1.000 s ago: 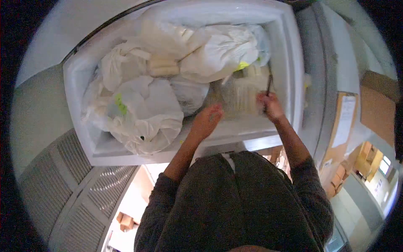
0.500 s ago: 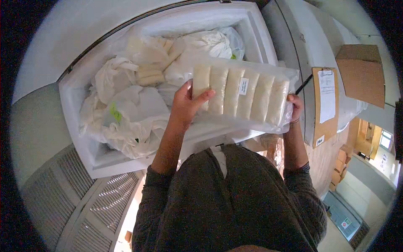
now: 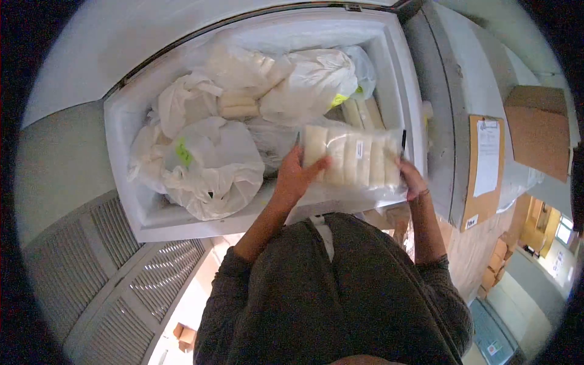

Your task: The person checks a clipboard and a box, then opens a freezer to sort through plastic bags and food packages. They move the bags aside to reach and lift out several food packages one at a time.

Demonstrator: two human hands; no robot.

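Left fingers [image 3: 322,163] grasping one end, thumb laid across the top face, right fingers [image 3: 404,165] on the other end: the clear pack [image 3: 353,167] of pale rolls is spanned between them, a sound two-ended hold! A slim dark stick [image 3: 404,139] stands up by the right fingers, apparently tucked into the same grip, so that side needs care: angle its tip away from the film. The small white label [image 3: 359,149] faces up between both sets of fingers, uncovered, and that's how to leave it. Beneath the fingers lies the chest freezer [image 3: 407,79]; off to their left bulge the white bags [image 3: 228,143], so best carry the pack flat, load shared evenly, corners well clear. Just beyond the fingers, long pale rolls [image 3: 368,114]: mind the clearance there too!
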